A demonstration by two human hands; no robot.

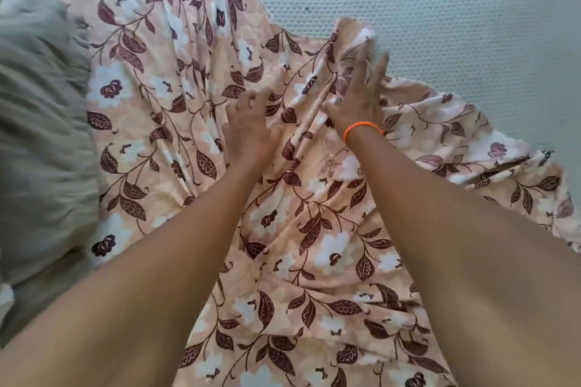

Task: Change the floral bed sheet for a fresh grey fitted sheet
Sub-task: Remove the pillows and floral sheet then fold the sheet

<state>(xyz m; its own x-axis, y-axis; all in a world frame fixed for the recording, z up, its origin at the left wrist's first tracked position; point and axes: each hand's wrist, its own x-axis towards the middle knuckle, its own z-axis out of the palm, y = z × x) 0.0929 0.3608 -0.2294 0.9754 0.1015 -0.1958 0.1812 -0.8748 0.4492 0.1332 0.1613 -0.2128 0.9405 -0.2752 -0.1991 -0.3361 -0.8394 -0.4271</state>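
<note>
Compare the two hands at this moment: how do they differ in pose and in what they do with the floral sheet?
The left hand has curled fingers; the right hand reaches further with straighter fingers beside a raised fold. Only the right wrist wears an orange band. Both are on the floral sheet.

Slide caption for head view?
Both hands gather the floral sheet off the white mattress.

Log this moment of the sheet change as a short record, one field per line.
stage: floral sheet partly pulled off
mattress: bare white quilted mattress exposed at upper right
left hand: fingers curled on the sheet, grip unclear
right hand: gathers a raised fold of the sheet
wristband: orange band on right wrist
pillow: grey-green pillow at left, blurred
grey fitted sheet: not seen
</note>
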